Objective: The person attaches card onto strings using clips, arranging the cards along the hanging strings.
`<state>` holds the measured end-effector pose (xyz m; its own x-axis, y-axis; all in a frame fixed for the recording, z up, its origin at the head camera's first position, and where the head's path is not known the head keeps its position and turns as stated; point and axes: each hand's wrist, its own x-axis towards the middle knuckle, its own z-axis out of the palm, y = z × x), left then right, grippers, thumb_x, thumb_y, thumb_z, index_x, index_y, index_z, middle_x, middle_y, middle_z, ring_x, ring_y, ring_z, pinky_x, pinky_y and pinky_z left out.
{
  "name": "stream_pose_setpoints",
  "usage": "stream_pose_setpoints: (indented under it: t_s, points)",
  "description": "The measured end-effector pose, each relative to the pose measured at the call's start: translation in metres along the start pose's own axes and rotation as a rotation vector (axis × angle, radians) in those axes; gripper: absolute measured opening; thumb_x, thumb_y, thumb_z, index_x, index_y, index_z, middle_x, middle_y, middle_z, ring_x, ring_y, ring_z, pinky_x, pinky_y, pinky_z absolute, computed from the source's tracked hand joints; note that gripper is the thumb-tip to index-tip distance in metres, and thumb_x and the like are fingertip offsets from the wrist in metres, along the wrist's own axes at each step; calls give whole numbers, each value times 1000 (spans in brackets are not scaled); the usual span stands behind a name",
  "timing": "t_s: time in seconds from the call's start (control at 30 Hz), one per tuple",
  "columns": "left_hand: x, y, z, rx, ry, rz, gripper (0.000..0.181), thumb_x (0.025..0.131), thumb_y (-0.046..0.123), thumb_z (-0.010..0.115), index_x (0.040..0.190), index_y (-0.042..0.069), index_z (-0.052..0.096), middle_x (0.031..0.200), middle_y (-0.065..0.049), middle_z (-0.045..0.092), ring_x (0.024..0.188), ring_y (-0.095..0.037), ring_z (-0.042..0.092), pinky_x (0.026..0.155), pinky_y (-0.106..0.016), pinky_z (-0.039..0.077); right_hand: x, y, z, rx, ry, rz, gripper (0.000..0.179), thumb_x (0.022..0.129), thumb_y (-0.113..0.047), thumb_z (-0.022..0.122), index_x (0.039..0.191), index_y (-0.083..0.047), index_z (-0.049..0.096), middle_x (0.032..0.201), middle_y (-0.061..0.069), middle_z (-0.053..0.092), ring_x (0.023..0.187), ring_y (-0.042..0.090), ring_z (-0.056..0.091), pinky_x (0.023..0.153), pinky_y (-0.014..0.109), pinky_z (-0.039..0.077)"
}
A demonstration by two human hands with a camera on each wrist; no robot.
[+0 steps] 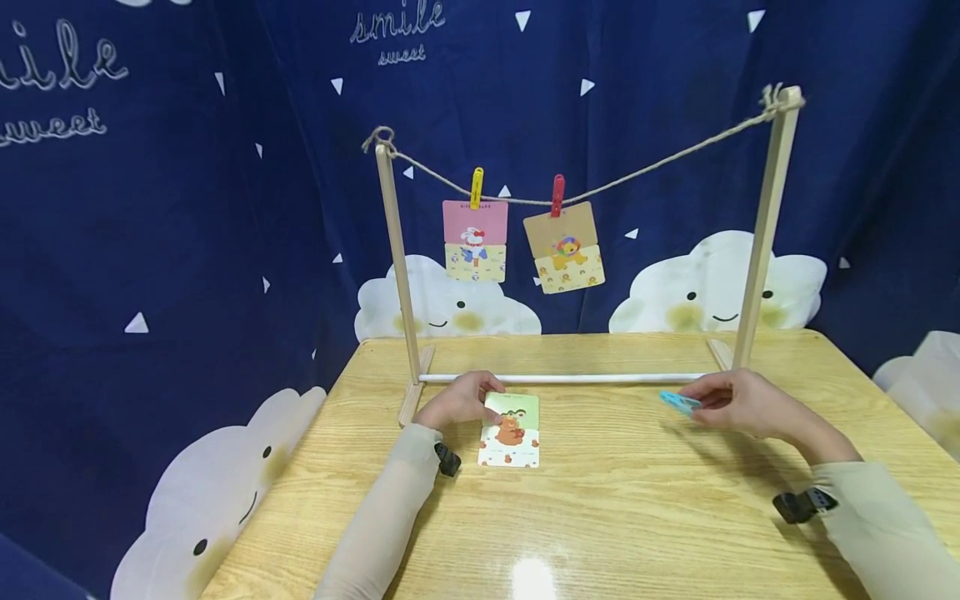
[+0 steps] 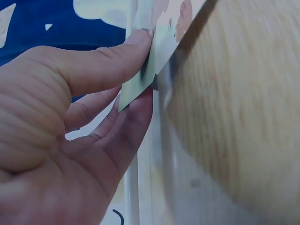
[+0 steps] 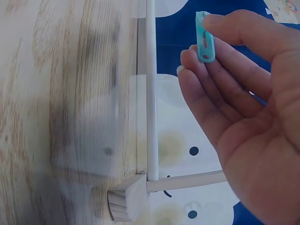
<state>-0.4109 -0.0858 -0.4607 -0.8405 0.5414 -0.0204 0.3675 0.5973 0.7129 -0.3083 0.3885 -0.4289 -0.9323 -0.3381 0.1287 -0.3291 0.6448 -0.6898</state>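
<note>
My left hand (image 1: 461, 402) pinches the upper left edge of a green and white card (image 1: 517, 450) with a brown bear on it. In the left wrist view the card's green corner (image 2: 136, 91) sits between thumb and fingers. At the right, my right hand (image 1: 738, 402) holds a light blue clothespin (image 1: 678, 402) above the table; the right wrist view shows the clothespin (image 3: 205, 40) between thumb and fingers. Behind, a pink card (image 1: 476, 225) hangs from a yellow clothespin (image 1: 477, 188), and a tan card (image 1: 558, 229) hangs tilted from a red clothespin (image 1: 557, 196).
A sagging string (image 1: 660, 169) runs between two wooden posts, the left post (image 1: 399, 258) and the taller-looking right post (image 1: 767, 225). A white rod (image 1: 570, 379) joins them low over the wooden table (image 1: 600, 517). A dark blue curtain (image 1: 285, 167) with clouds hangs behind.
</note>
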Motion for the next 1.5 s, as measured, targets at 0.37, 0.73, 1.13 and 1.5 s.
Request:
stream_pose_setpoints:
  t_s: [0.37, 0.73, 1.13, 1.5]
  points:
    - [-1, 3, -5, -69, 40, 7, 50, 85, 10, 86, 130, 5, 65, 121, -21, 62, 79, -17, 47, 76, -34, 43, -1, -6, -1, 13, 66, -19, 34, 90, -17, 83, 120, -4, 75, 100, 7, 75, 83, 7, 68, 69, 26, 58]
    - [-2, 6, -8, -132, 48, 41, 47, 87, 4, 83, 131, 7, 66, 130, -15, 61, 74, -16, 49, 64, -29, 44, 0, -11, 0, 23, 165, -20, 33, 92, -18, 80, 122, -7, 74, 97, 6, 75, 83, 10, 70, 68, 26, 58]
    - [-4, 13, -12, -135, 68, 64, 40, 93, 4, 76, 132, 8, 67, 137, -7, 63, 92, -19, 60, 72, -31, 51, 0, -20, 0, 5, 292, -100, 30, 93, -14, 78, 123, -11, 75, 104, 9, 71, 85, 9, 68, 69, 21, 56]
    - [-4, 19, -15, -165, 98, 112, 42, 93, 3, 75, 133, 7, 63, 115, -16, 62, 66, -13, 43, 58, -26, 40, -1, -27, 2, 35, 332, -117, 32, 91, -7, 79, 123, -7, 74, 109, 10, 71, 87, 5, 68, 69, 19, 56]
